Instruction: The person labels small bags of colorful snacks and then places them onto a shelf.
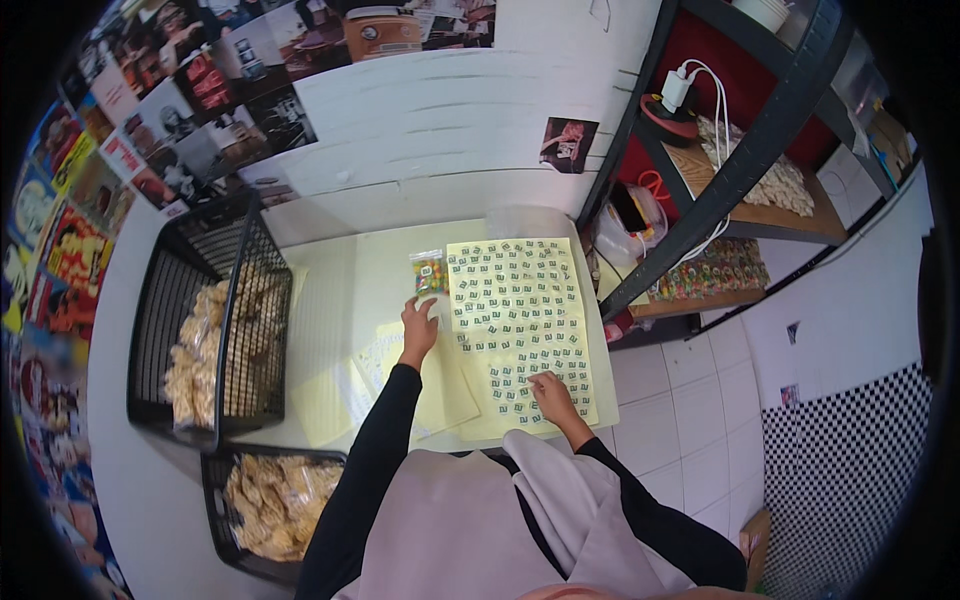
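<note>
A yellow sheet (476, 360) covered with small round stickers lies on the white table (337, 270). My right hand (550, 394) is over the sheet's lower part, fingertips at the stickers; whether one is between them is too small to tell. My left hand (420, 326), fingers apart and holding nothing, is just below a clear plastic bag of colourful candies (429, 277). That bag bears a round sticker and lies beside the sheet's upper left edge. Loose yellow papers (431, 390), some with writing, lie under and beside my left forearm.
A black plastic basket (255, 322) of bagged tan snacks stands at the left, with another black basket (214, 510) of them below. At the right, a dark metal shelf (739, 165) holds a charger (676, 91) with white cables, and several candy bags (712, 274). A wall runs behind the table.
</note>
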A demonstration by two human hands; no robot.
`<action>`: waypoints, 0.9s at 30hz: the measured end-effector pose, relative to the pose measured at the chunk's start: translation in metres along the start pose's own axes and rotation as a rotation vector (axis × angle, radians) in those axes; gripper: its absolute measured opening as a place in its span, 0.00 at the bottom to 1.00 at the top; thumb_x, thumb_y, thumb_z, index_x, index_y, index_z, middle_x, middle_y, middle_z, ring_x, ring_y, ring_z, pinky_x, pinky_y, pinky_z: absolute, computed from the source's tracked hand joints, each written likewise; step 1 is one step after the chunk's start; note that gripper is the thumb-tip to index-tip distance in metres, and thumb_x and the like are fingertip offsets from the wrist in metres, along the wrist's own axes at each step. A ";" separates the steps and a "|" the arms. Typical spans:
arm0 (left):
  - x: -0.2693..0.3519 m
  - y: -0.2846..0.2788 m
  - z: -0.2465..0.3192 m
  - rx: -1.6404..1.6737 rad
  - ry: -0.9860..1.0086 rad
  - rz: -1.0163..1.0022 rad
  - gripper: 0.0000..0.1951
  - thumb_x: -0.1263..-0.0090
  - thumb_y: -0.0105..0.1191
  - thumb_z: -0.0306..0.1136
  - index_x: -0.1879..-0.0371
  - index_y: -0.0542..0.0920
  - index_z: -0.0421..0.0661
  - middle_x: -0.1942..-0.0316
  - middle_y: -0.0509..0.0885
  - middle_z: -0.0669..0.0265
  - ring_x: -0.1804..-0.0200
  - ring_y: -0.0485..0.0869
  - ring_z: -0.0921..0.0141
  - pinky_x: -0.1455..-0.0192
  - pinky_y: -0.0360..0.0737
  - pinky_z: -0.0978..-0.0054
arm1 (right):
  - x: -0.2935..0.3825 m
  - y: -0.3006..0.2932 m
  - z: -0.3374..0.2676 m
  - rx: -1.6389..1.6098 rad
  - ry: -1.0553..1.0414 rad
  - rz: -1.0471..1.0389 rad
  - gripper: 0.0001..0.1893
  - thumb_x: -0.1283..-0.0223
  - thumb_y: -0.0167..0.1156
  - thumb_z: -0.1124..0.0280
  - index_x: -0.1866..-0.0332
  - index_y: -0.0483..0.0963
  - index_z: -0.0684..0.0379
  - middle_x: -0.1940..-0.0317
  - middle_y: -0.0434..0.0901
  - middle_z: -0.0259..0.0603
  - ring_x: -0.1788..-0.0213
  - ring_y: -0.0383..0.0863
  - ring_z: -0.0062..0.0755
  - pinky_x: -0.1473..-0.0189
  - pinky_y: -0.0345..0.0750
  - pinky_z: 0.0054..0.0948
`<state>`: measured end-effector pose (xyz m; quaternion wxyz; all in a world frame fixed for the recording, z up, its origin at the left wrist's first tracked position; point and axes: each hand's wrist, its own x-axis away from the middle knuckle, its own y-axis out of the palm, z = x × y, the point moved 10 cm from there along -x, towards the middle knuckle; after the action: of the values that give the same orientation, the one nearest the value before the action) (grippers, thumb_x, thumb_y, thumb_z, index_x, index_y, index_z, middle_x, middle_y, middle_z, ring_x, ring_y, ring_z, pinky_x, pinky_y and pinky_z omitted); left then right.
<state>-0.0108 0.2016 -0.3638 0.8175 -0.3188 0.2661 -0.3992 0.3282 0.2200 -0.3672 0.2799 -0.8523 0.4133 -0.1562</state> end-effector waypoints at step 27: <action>-0.052 -0.028 -0.050 -0.084 -0.408 0.174 0.56 0.57 0.70 0.55 0.29 0.52 0.52 0.32 0.55 0.47 0.30 0.53 0.49 0.36 0.58 0.41 | 0.093 -0.014 0.023 0.096 0.336 0.232 0.11 0.42 0.51 0.78 0.57 0.77 0.66 0.58 0.77 0.52 0.56 0.78 0.50 0.53 0.76 0.36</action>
<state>-0.0868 0.2158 -0.3670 0.8716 -0.4028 0.1381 -0.2430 0.4050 0.1614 -0.3733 0.2632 -0.7467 0.5417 -0.2823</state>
